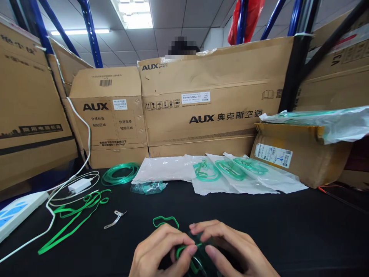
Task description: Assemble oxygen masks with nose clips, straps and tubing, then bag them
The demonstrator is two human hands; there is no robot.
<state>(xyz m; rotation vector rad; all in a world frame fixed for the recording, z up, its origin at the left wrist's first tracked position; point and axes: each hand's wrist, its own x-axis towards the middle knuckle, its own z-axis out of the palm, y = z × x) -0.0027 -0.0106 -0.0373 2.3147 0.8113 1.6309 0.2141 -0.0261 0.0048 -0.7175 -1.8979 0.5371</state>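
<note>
Both hands meet low in the middle of the view over a black table (288,231). My left hand (157,252) and my right hand (230,248) are closed, pinching a green elastic strap (165,220) and a dark green-tinted piece (198,261) between them. The strap loops up just beyond my left fingers. What the dark piece is stays mostly hidden by the fingers.
Loose green straps (77,213), a small metal clip (115,219), a coil of green tubing (119,174) and a white charger (79,185) with cable lie left. Several clear bags of green tubing (230,173) and small connectors (148,187) lie behind. Cardboard boxes (201,107) wall the back.
</note>
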